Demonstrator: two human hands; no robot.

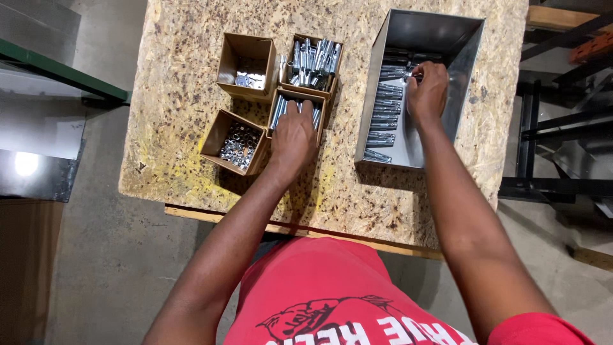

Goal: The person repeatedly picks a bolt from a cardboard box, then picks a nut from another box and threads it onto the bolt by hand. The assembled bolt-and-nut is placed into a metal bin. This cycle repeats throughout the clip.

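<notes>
My left hand (293,135) reaches into a small cardboard box (279,100) of long silver bolts, fingers down among them; whether it grips one is hidden. My right hand (426,91) is inside a grey metal bin (467,64), fingertips pinched on the end of a silver bolt (394,75). Below that bolt, a row of assembled bolts (385,108) lies side by side on the bin floor. Three more cardboard boxes stand around the left hand: one with bolts and sleeves (312,61), one with a few washers (246,64), one full of nuts (235,142).
Everything rests on a chipboard tabletop (185,128) whose front edge runs just before my red shirt. Concrete floor lies to the left, with a green-edged shelf (57,70). Dark metal racking (562,128) stands on the right.
</notes>
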